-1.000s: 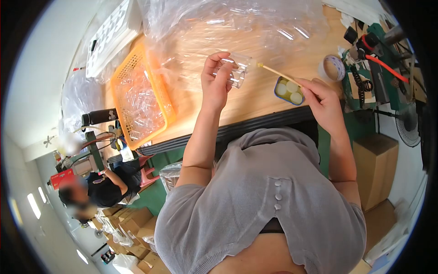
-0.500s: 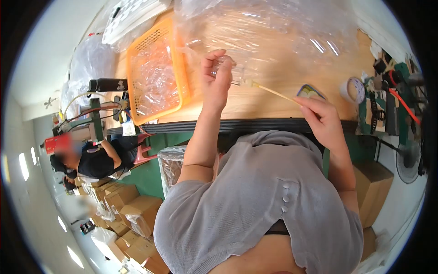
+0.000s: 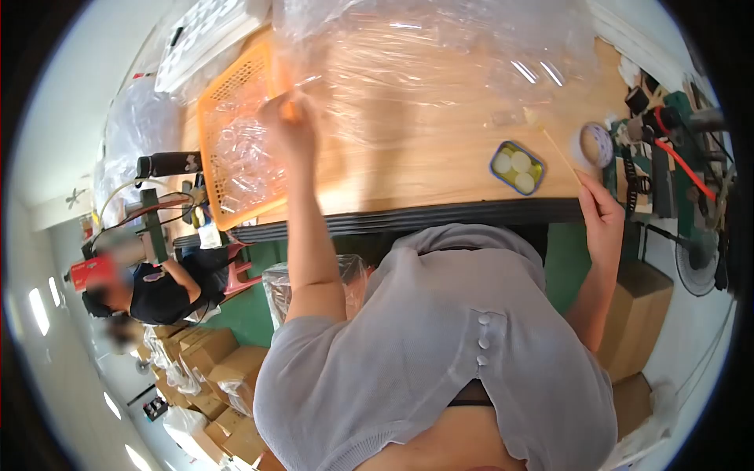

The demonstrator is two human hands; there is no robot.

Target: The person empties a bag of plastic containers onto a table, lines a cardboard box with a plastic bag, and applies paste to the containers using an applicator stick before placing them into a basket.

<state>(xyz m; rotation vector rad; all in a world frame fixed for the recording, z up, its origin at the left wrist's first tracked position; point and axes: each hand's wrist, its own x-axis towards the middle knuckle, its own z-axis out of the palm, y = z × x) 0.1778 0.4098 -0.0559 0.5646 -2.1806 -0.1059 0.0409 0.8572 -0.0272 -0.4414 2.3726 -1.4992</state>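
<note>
My right hand [image 3: 602,206] pinches the lower end of a thin wooden stick [image 3: 562,157]. The stick's far end, pale and blurred, points up over the table. To the left of that hand lies a small blue-rimmed tin [image 3: 492,166] with several pale round pieces [image 3: 520,162] in it. My left hand [image 3: 292,129] is at the right rim of an orange plastic basket [image 3: 206,149]. Motion smears its fingers, so whether they hold anything does not show. Clear plastic pieces [image 3: 245,149] fill the basket.
Clear plastic sheeting [image 3: 440,55] covers the back of the wooden table [image 3: 440,169]. A tape roll [image 3: 594,145] and green-based equipment [image 3: 675,118] stand at right. Left are a black cylinder [image 3: 169,164] and a seated person [image 3: 169,290]. Cardboard boxes [image 3: 239,369] are stacked below.
My left hand has swung left from mid-table to the basket, and the clear piece no longer shows plainly in it. My right hand has moved right with the stick, uncovering the tin.
</note>
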